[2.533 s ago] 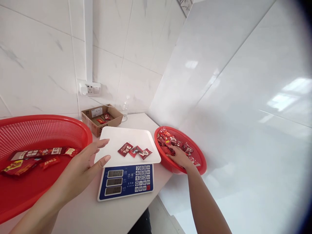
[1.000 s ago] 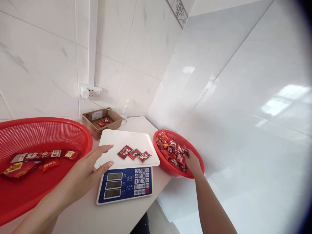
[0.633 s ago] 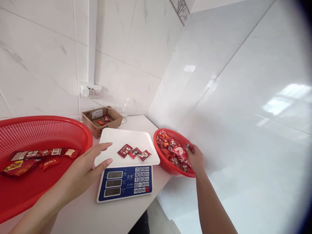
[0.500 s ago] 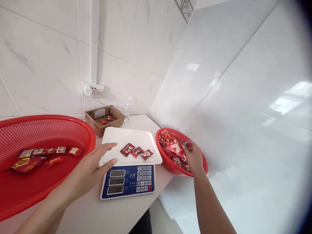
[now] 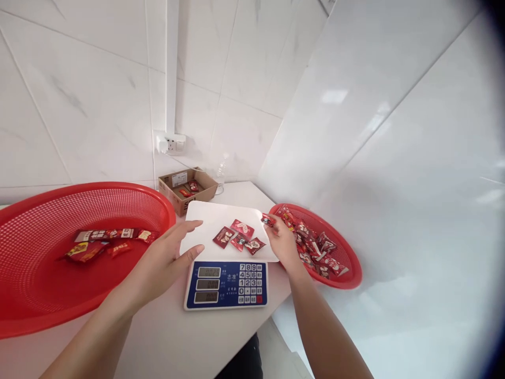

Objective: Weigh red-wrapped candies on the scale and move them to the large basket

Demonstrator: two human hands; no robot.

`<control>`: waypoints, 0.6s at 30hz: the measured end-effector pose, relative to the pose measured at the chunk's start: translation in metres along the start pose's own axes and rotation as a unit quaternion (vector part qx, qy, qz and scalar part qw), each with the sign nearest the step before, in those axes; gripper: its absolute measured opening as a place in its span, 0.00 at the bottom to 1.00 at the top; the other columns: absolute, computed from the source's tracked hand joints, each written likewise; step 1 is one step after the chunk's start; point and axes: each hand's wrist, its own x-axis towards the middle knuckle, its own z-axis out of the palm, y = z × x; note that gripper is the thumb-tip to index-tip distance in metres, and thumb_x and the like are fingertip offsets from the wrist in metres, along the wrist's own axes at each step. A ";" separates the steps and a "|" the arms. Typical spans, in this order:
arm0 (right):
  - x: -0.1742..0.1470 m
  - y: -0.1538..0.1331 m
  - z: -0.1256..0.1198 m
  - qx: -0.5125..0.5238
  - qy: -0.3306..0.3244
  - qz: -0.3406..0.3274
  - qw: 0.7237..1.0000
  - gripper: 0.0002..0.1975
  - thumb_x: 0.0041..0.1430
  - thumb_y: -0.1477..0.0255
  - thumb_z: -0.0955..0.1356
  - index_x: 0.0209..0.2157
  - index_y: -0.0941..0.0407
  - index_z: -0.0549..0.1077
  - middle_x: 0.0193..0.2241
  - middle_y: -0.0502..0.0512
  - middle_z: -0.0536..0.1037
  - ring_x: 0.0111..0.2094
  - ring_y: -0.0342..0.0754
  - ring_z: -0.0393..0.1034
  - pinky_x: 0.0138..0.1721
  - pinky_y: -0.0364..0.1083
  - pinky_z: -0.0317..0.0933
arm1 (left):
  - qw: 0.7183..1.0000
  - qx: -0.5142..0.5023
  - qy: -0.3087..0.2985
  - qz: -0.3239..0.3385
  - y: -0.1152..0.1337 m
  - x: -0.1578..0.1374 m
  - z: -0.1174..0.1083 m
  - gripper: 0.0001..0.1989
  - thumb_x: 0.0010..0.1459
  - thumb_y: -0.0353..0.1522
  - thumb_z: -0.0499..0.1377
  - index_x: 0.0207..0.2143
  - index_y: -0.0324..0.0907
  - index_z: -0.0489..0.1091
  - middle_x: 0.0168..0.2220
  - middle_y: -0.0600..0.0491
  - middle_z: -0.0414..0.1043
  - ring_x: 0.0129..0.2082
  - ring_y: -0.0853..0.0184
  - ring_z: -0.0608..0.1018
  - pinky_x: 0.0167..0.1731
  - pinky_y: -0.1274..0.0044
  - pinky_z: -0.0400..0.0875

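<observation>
My right hand (image 5: 282,243) is closed on a small red snack packet (image 5: 268,220) above the right edge of the white weighing tray. Several red packets, among them a pinkish-red one (image 5: 242,228) and a dark red one (image 5: 223,237), lie on the tray (image 5: 203,216) of the digital scale (image 5: 226,305). Beside the tray's left edge, my left hand (image 5: 168,258) is open, thumb and fingers apart and holding nothing. To the right, a red basket (image 5: 357,273) holds a heap of similar packets (image 5: 315,242).
On the left stands a large red mesh basket (image 5: 134,192) with several snack packets (image 5: 89,251) in it. Behind the scale are a cardboard box (image 5: 169,190) with packets and a clear plastic bottle (image 5: 222,168). A socket with a plug (image 5: 161,144) is on the tiled wall.
My right hand has moved left from the right basket to the tray with a red packet. A pinkish-red packet now lies on the tray. The view has shifted; my left hand stays open.
</observation>
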 end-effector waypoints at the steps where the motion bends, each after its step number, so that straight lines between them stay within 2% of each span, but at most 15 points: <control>1: -0.003 0.004 -0.006 -0.022 0.007 0.001 1.000 0.18 0.55 0.63 0.65 0.46 0.53 0.73 0.45 0.58 0.79 0.45 0.55 0.73 0.49 0.55 0.65 | 1.000 -0.006 0.013 -0.001 -0.001 0.000 -0.002 0.25 0.60 0.49 0.52 0.55 0.49 0.65 0.57 0.49 0.70 0.53 0.54 0.74 0.49 0.64 0.73; 4: -0.016 0.021 -0.029 -0.100 0.040 0.024 0.994 0.19 0.55 0.59 0.65 0.44 0.55 0.74 0.43 0.62 0.79 0.44 0.57 0.72 0.48 0.57 0.65 | 0.997 -0.038 0.056 -0.023 -0.001 0.000 -0.008 0.25 0.59 0.49 0.54 0.56 0.49 0.64 0.57 0.49 0.69 0.54 0.55 0.73 0.51 0.63 0.71; 7: -0.029 0.038 -0.048 -0.150 0.068 0.079 0.983 0.18 0.54 0.58 0.66 0.41 0.56 0.75 0.39 0.62 0.79 0.42 0.59 0.72 0.47 0.58 0.64 | 0.992 -0.070 0.094 -0.042 0.000 0.001 -0.012 0.24 0.59 0.48 0.55 0.55 0.51 0.65 0.57 0.51 0.69 0.54 0.57 0.73 0.53 0.64 0.70; 9: -0.034 0.046 -0.053 -0.119 0.072 0.116 0.983 0.19 0.52 0.58 0.67 0.42 0.55 0.74 0.37 0.59 0.79 0.39 0.57 0.73 0.45 0.56 0.66 | 0.989 -0.088 0.109 -0.048 0.002 0.002 -0.014 0.23 0.59 0.47 0.56 0.55 0.51 0.65 0.57 0.51 0.70 0.55 0.59 0.73 0.54 0.65 0.69; 12: -0.038 0.050 -0.051 -0.036 0.094 0.153 0.983 0.27 0.48 0.58 0.70 0.49 0.55 0.69 0.36 0.57 0.79 0.37 0.54 0.74 0.42 0.54 0.67 | 0.988 -0.099 0.108 -0.052 0.002 0.003 -0.013 0.22 0.59 0.46 0.56 0.54 0.51 0.65 0.56 0.52 0.70 0.55 0.61 0.73 0.55 0.66 0.69; 14: -0.037 0.047 -0.047 -0.015 0.085 0.158 0.984 0.28 0.46 0.58 0.72 0.48 0.55 0.69 0.36 0.57 0.79 0.38 0.55 0.74 0.44 0.55 0.67 | 0.989 -0.097 0.096 -0.053 0.002 0.003 -0.011 0.22 0.59 0.46 0.56 0.54 0.52 0.65 0.56 0.53 0.70 0.55 0.60 0.73 0.55 0.65 0.69; 18: -0.036 0.041 -0.046 -0.023 0.017 0.146 0.989 0.25 0.46 0.56 0.72 0.43 0.55 0.73 0.35 0.56 0.80 0.40 0.55 0.74 0.47 0.56 0.65 | 0.991 -0.083 0.080 -0.068 0.001 0.002 -0.008 0.23 0.59 0.47 0.56 0.54 0.52 0.66 0.56 0.52 0.71 0.53 0.58 0.74 0.52 0.63 0.71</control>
